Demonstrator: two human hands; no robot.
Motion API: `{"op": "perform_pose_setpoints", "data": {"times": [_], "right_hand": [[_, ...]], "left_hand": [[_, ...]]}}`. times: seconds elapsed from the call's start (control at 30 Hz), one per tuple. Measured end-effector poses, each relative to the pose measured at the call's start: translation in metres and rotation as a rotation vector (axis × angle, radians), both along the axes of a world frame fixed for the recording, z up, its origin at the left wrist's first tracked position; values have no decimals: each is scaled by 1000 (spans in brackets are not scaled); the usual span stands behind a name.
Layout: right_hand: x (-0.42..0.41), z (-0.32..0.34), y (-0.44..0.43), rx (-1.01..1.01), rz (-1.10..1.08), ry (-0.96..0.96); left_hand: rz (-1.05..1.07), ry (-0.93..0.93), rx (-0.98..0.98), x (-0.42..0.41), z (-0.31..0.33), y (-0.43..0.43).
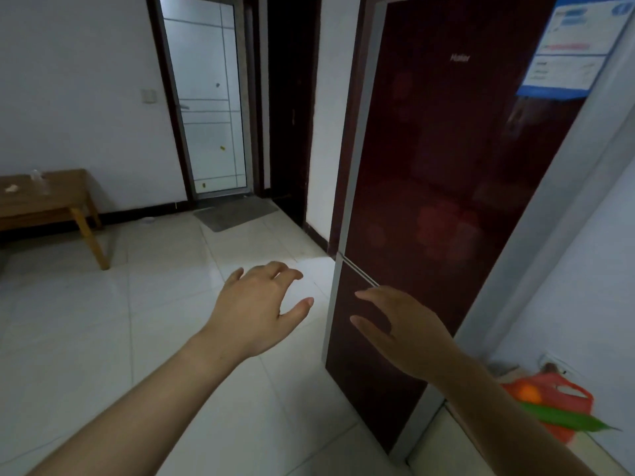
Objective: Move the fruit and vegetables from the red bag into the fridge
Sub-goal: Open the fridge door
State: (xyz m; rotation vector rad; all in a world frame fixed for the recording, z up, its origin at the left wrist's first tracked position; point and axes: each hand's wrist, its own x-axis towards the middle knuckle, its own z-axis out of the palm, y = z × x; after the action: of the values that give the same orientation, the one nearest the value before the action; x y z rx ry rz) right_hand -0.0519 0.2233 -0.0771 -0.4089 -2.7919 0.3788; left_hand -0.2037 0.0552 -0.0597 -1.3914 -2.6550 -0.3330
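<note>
Mid-frame, left hand (256, 314) and right hand (405, 333) hovered by closed fridge (429, 166), fingers spread, holding nothing; red bag (558, 389) lower right, probably produce inside.

- The left hand (261, 310) is showing bare skin throughout, with slim fingers and short, plain nails; the thumbnail is catching a little light.
- The left forearm (147, 403) is running bare from the wrist to the lower left edge of the view, with a faint crease showing at the wrist.
- The right hand (409, 334) is showing bare too, sitting in shadow, its nails too dim to make out.
- The right forearm (515, 420) is running bare to the lower right corner.
</note>
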Motion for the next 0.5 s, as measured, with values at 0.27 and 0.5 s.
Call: {"op": "perform_pose_setpoints", "data": {"times": [0.27, 0.5], "right_hand": [[-80, -16, 64, -72, -137, -29], [-141, -14, 173, 15, -254, 103]], "left_hand": [[-122, -112, -29, -90, -17, 99], [-176, -141, -2, -164, -26, 214]]}}
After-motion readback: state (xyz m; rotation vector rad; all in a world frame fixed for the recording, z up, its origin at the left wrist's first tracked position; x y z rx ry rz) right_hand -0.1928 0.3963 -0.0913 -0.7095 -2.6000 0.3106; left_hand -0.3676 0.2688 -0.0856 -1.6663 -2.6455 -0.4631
